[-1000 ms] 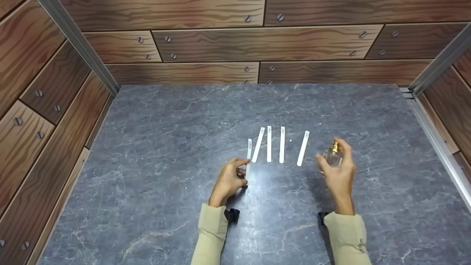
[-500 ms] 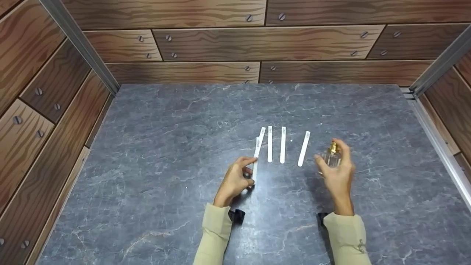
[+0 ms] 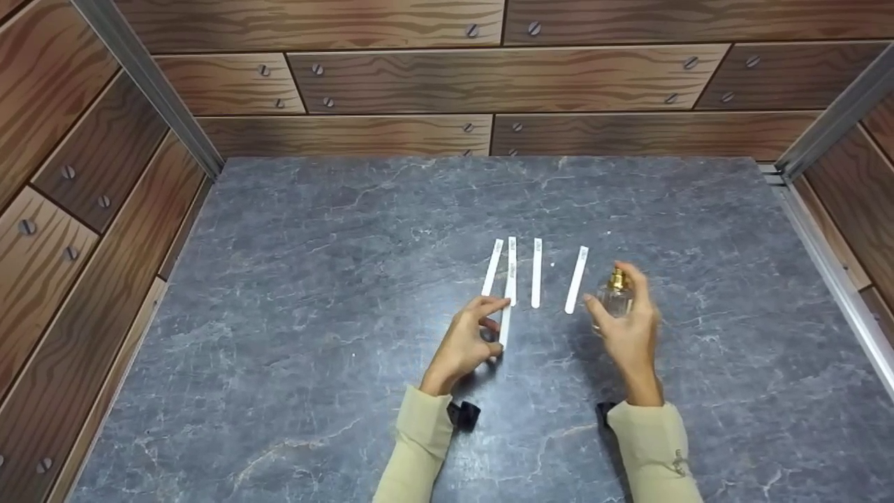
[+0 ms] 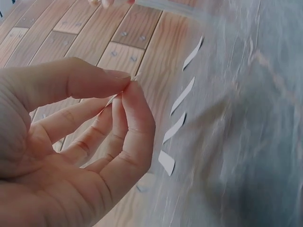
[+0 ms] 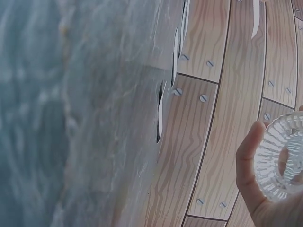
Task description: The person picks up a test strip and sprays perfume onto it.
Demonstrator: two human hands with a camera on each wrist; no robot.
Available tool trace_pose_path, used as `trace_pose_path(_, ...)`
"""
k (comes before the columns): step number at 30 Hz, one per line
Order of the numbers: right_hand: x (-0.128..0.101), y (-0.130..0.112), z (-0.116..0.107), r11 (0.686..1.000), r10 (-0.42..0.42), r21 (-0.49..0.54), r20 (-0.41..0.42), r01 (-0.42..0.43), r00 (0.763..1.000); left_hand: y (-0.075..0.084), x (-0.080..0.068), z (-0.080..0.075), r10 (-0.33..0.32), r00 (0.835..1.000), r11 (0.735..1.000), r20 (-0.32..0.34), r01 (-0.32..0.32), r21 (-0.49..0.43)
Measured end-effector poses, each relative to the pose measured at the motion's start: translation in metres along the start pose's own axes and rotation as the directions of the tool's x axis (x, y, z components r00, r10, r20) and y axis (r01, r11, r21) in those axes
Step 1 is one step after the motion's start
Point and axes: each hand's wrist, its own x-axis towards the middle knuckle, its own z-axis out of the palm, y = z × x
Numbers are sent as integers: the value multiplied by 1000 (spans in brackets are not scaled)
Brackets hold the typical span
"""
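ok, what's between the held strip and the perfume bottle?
In the head view, two white strips lie flat between the held strip and the perfume bottle: one nearer the held strip, one nearer the bottle. Otherwise bare tabletop.

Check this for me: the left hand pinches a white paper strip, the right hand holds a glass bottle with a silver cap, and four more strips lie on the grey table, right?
Not quite. The cap on the glass bottle is gold, not silver, as the head view shows. The rest holds: the left hand pinches a white paper strip, the right hand holds the bottle, and four more strips lie on the grey table.
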Motion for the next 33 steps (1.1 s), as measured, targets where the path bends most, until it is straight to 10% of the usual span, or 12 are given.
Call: trace_pose_path(33,-1,7,9,986,-131,-102,-15,129,991,5,0,19,69,997,997,-18,-70,-32)
